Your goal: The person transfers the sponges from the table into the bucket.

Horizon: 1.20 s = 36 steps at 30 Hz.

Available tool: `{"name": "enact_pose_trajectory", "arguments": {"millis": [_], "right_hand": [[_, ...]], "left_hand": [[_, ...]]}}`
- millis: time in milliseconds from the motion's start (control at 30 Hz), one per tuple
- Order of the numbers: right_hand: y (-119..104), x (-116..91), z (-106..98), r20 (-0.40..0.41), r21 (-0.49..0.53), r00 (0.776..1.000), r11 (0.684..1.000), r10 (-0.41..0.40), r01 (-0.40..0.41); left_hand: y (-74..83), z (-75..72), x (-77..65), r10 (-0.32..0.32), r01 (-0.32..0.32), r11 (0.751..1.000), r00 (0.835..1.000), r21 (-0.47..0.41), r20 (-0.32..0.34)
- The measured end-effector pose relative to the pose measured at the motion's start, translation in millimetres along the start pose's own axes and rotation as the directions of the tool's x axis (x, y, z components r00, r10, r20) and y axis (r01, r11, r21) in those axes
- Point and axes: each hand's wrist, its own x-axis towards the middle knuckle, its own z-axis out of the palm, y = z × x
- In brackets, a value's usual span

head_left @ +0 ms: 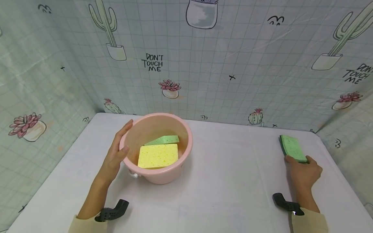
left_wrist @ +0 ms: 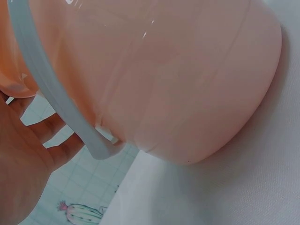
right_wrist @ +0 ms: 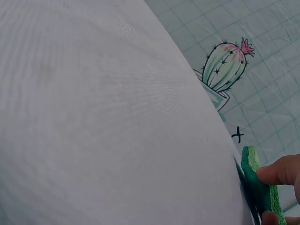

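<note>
A pink bucket (head_left: 167, 176) stands on the left half of the table. My left hand (head_left: 115, 157) holds its left rim, thumb at the rim and fingers along the outside; in the left wrist view the fingers (left_wrist: 47, 129) show behind the white handle (left_wrist: 56, 98). Inside the bucket, a yellow sponge (head_left: 158, 156) leans in front of a green sponge (head_left: 166, 139). Far to the right, my right hand (head_left: 306, 171) pinches the near end of a green scouring sponge (head_left: 293, 147). Its dark green scouring side (right_wrist: 255, 185) shows in the right wrist view.
A white cloth covers the table (head_left: 227, 181). Behind it and at both sides hangs a grid-patterned curtain (head_left: 204, 64) printed with cacti and lettering. Each wrist wears a black strap mount (head_left: 112, 212).
</note>
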Motion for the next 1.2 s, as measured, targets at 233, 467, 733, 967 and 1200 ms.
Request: {"name": "enact_pose_trajectory", "arguments": {"millis": [233,467,733,967,1200], "right_hand": [[-13.0,-2.9,-6.8,-0.031,0.026,0.999,1.0,-0.009,0.01],[-32.6,-12.4,-11.2,-0.031,0.014,0.995,0.995,-0.099,0.099],[-54.2,-26.6,-8.3,0.062,0.017,0.993,0.995,-0.101,0.101],[-77.0,-41.9,-9.2,0.124,0.097,0.983,0.987,-0.136,0.124],[-100.1,-58.8,-11.2,0.199,0.21,0.944,0.952,-0.264,0.222]], "left_hand": [[-0.4,-0.4,0.8,-0.009,0.009,1.0,1.0,-0.01,0.002],[2.5,0.6,1.0,-0.016,0.016,1.0,1.0,0.011,0.001],[0.3,1.4,0.1,-0.021,0.021,1.0,1.0,0.011,-0.001],[-1.6,1.5,-0.1,-0.02,0.02,1.0,1.0,0.009,-0.005],[-1.1,1.0,0.0,-0.019,0.019,1.0,1.0,0.012,-0.012]]}}
